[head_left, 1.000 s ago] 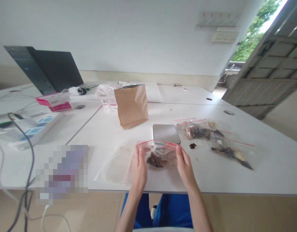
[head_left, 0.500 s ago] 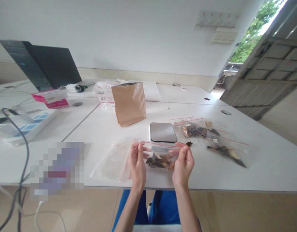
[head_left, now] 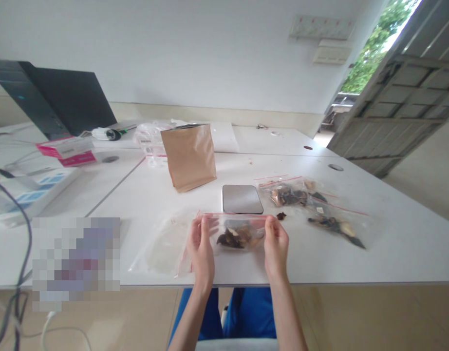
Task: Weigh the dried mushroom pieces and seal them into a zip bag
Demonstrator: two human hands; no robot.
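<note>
Left hand [head_left: 200, 243] and right hand [head_left: 275, 242] pinch the top corners of a clear red-zip plastic bag of dried brown pieces [head_left: 239, 233], likely light, limp and slippery; small grey scale [head_left: 242, 199] at twelve o'clock.

Between left grip [head_left: 201, 243] and right grip [head_left: 275, 243] hangs a zip bag [head_left: 239, 233]; behind it a scale [head_left: 242, 199], beyond-left a paper bag [head_left: 189, 157], right two filled bags [head_left: 312, 207], left an empty bag [head_left: 162, 243].
</note>
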